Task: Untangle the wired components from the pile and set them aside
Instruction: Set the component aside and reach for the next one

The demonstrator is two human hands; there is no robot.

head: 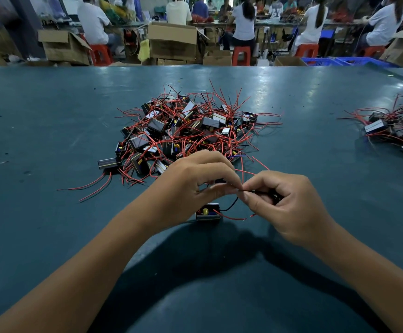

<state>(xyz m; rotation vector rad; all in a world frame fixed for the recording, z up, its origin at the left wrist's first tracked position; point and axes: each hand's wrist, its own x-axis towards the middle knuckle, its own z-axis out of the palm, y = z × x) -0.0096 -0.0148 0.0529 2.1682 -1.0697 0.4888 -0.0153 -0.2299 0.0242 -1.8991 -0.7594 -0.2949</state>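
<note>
I am partway through freeing one piece: my left hand [195, 186] and my right hand [282, 203] meet just in front of the big pile [183, 131], and both are pinching wire. My left thumb and forefinger are curled onto a thin black wire [230, 207] where it meets my right fingertips, and my right hand grips the same strand, with something dark tucked in its palm that I cannot make out. The small black box with a yellow part [207, 211] hangs or rests just below my left hand, close to the green table [51, 131]; I cannot tell whether it touches. Its red wire [234, 217] trails out to the right, bare at the tip. By my judgement this box is already clear of the heap but its leads are not yet straightened, so the next move calls for drawing the strands apart gently, without yanking the joints, then carrying it over to the smaller sorted group [392, 128] far off on my right. Most of the heap is still knotted, so the job is far from finished. I can read no brand, label or lettering on any box.
</note>
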